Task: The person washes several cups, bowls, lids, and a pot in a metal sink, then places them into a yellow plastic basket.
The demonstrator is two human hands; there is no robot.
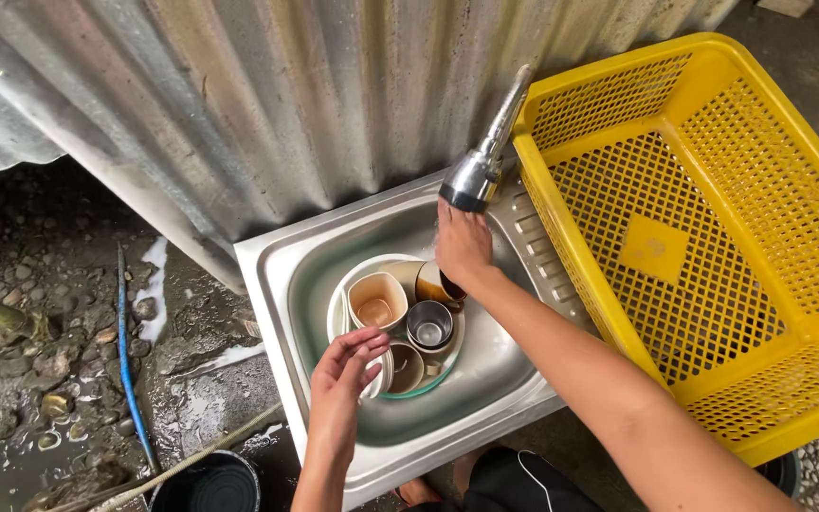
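Note:
A steel sink (305,275) holds a white plate (336,318) stacked with cups: a cream mug (378,301), a steel cup (429,324) and a small tan bowl (407,367). My right hand (462,245) grips a brown cup (433,283) at the plate's far side, under the chrome tap (478,171). My left hand (341,379) reaches in from the near edge, fingers on a white cup (378,374) at the plate's near rim.
A large yellow plastic basket (703,228) stands to the right of the sink. Corrugated metal sheeting (239,104) rises behind. Wet stony ground, a blue hose (128,360) and a dark bucket (210,484) lie to the left.

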